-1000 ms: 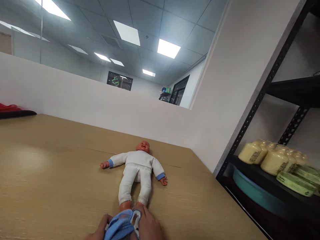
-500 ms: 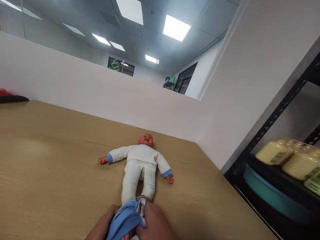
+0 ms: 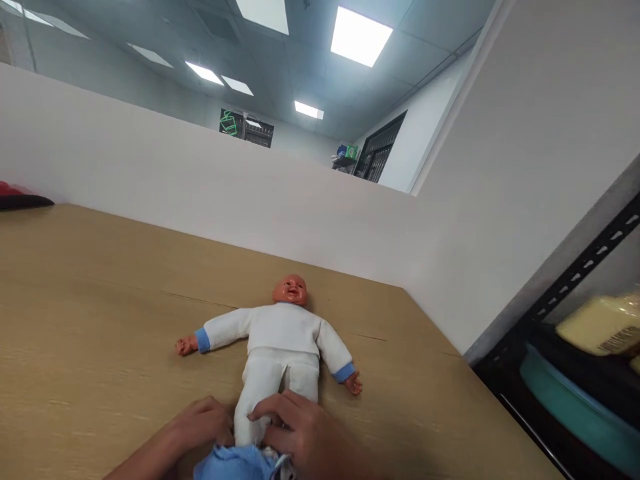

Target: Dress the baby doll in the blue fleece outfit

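Observation:
A baby doll [image 3: 283, 327] lies on its back, head away from me and arms spread. It has a white top with blue cuffs and white leggings. Around its lower legs at the bottom edge is a bunched blue garment [image 3: 235, 465], partly out of frame. My left hand [image 3: 206, 423] is beside the leg at left, its curled fingers down at the garment's edge; the fingertips are hidden. My right hand [image 3: 303, 427] reaches across the legs, its bent fingers and thumb closed on the leg at left, just above the blue cloth.
The doll rests on a wooden tabletop [image 3: 100, 320]. A low white partition [image 3: 210, 180] runs behind it, and a wall rises at right. On a black shelf at right are a teal basin [image 3: 575, 407] and pale yellow bottles [image 3: 600, 327]. A red and black object [image 3: 23, 198] sits far left.
My right hand has shifted from the blue garment onto the doll's leg. My left hand has moved up beside the leg. The garment now appears lower, and the view has turned slightly left.

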The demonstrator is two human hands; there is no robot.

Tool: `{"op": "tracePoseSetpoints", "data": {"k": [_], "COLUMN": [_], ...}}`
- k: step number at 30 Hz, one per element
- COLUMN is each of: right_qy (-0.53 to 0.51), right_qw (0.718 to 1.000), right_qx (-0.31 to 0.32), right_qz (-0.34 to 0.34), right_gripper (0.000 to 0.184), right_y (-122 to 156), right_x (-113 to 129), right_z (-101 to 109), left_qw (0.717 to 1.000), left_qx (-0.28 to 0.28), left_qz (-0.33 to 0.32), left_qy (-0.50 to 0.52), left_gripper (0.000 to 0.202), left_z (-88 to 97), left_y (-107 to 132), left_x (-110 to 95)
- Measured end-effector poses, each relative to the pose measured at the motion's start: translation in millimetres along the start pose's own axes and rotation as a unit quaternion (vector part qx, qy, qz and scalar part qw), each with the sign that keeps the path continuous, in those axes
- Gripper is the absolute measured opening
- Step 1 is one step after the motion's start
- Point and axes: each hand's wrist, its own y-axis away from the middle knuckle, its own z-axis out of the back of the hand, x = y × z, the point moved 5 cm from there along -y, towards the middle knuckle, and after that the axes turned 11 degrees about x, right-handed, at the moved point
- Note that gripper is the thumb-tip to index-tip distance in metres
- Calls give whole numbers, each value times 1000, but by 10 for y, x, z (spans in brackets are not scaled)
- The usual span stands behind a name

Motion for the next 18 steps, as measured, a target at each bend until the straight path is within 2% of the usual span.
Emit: {"op": "tracePoseSetpoints", "data": {"k": [3,5,8,10,12,14,16,18], "right_qy": [-126,-158,-138,-119,-124,-133,-112,-48], "right_qw": [988,979,986,991,992,991,992,993], "right_qx": [28,48,71,62,30,7,-2,5], "right_qz": [-83,-119,-55,-1,15,-6,-54,-104], "right_gripper": [70,84,67,56,59,73,82,69], "right_y": [-48,-81,-132,-126,-96,-74,-84,-126], "right_x": [31,22,-38,-126,-224,-282,-278,-211], "right_z": [248,303,229,146,96,70,58,47], "left_qw": [999,997,989,982,982,986,989,990], "left_qx": [30,52,65,52,38,34,27,1], "left_qz": [-2,24,122,177,180,153,135,133], "left_qy": [18,45,49,41,45,51,54,55], "left_gripper": [45,63,72,75,78,77,79,88], "left_z": [70,92,135,174,195,181,141,99], "left_y": [-28,24,142,184,161,92,19,-39], "left_x": [206,330,385,282,104,-40,-51,83]}}
